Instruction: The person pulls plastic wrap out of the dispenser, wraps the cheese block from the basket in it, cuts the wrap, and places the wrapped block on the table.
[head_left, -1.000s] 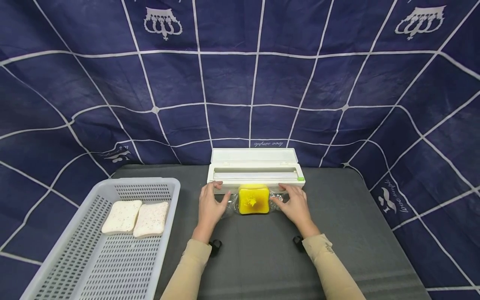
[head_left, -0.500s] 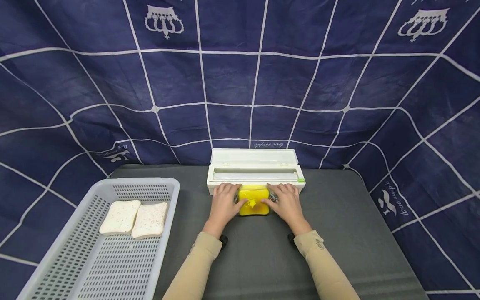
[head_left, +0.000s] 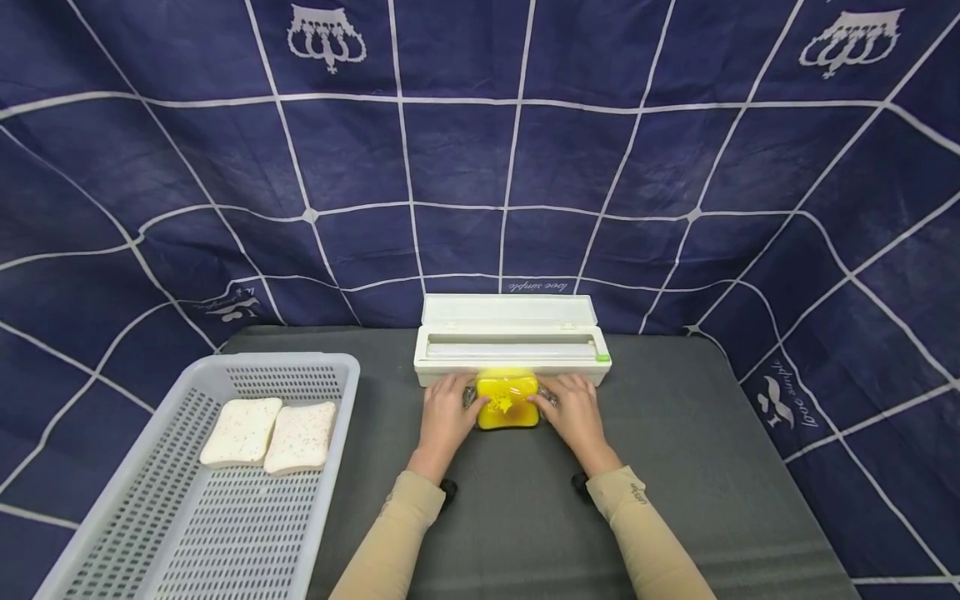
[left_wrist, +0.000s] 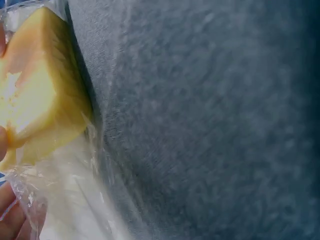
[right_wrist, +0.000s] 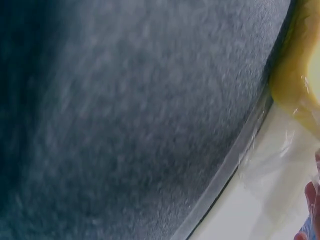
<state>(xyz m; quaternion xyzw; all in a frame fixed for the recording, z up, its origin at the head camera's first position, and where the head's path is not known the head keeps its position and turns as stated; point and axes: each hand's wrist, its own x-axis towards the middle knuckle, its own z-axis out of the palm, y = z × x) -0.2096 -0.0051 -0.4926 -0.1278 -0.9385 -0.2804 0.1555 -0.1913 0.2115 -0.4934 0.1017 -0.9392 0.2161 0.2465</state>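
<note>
A yellow toast-shaped slice [head_left: 508,408] with a brown-shaded face lies on the dark table, covered in clear cling film [left_wrist: 70,175]. It sits against the front of a white cling film dispenser [head_left: 442,370], whose lid is raised. My left hand [head_left: 444,412] pinches bunched film at the slice's left side, its thumb reaching onto the slice. On the right side, my right hand [head_left: 576,412] does the same with its thumb at the slice's edge. Crinkled film lies around the fingers [left_wrist: 12,222] in the left wrist view; only a few fingertips [right_wrist: 311,195] show in the right wrist view.
A grey perforated basket [head_left: 341,450] stands at the left, with two pale speckled toast-shaped slices [head_left: 242,432] [head_left: 302,437] side by side in it. A blue cloth with white lines [head_left: 465,158] hangs behind and along the sides of the table [head_left: 517,517].
Both hands have moved inward from beside the slice to its edges, gathering the film there. Over the last half second the hands have shifted only slightly; the slice has stayed in place.
</note>
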